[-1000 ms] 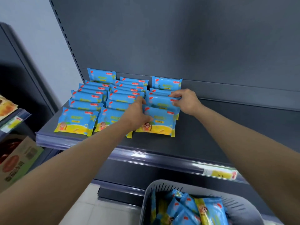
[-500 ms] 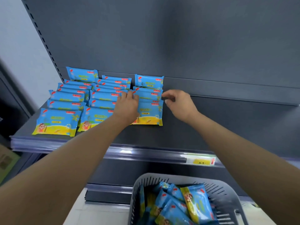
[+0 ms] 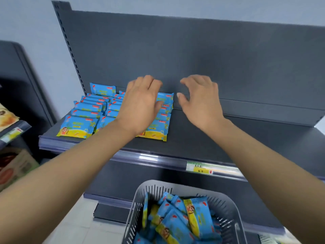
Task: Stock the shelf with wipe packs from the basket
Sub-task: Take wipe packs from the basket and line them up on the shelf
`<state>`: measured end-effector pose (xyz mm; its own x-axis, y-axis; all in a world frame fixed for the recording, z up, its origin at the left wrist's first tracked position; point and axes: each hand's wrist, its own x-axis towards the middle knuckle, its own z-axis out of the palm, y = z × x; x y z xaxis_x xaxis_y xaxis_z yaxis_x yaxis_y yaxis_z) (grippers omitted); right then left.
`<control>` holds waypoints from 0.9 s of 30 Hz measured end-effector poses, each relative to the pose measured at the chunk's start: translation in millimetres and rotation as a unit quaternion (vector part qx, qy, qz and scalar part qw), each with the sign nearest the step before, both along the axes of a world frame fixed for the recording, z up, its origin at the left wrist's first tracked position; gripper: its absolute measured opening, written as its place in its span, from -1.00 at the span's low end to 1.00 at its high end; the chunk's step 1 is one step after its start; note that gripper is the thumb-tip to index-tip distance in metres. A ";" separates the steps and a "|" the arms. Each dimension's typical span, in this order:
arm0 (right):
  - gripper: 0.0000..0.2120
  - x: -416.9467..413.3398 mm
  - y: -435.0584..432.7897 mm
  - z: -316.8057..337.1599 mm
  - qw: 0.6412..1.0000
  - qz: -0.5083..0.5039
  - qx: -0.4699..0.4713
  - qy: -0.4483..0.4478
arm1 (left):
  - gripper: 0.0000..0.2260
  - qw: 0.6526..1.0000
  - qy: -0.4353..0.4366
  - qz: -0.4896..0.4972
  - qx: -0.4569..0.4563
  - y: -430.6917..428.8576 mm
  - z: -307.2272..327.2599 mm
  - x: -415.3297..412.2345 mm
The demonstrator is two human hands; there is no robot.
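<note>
**Two empty hands above a partly stocked shelf of wipe packs**

Blue and yellow wipe packs (image 3: 77,127) lie flat in three overlapping rows at the left end of the shelf (image 3: 237,138). The rows run from its front edge to the back panel (image 3: 193,50). Spare packs (image 3: 175,221) sit jumbled, some on edge, in a grey slotted basket (image 3: 139,203) below the shelf's front edge.

The left hand (image 3: 140,106) hovers over the right-most row, fingers loosely spread and holding nothing. Whether it touches a pack cannot be told. The right hand (image 3: 200,104) hangs just right of that row, fingers relaxed and slightly curled, also holding nothing.

The packs look like soft film pouches, probably light, squashy and a little slick. A grasp across the broad faces, thumb opposite fingers, seems surest.
</note>
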<state>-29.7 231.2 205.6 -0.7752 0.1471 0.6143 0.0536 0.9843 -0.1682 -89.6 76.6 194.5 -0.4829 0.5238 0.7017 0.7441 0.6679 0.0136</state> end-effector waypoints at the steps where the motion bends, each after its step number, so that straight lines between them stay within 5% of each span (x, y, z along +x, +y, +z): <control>1: -0.67 10.6 1.0 8.2 1.000 0.000 0.014 0.010 | -0.69 1.000 0.016 0.000 0.005 0.9 9.1 13.6; 15: -0.64 133.4 41.9 27.5 0.993 0.084 0.039 0.079 | -0.67 0.994 0.101 0.016 0.032 40.9 44.6 168.0; 22: -0.69 141.7 48.6 -81.7 0.986 0.134 0.016 -0.102 | -0.68 0.996 -0.046 0.014 -0.073 41.0 -50.7 193.9; 27: -0.76 141.9 56.2 -182.7 0.935 0.106 -0.072 -0.330 | -0.66 0.963 -0.215 0.025 -0.163 27.0 -137.1 182.9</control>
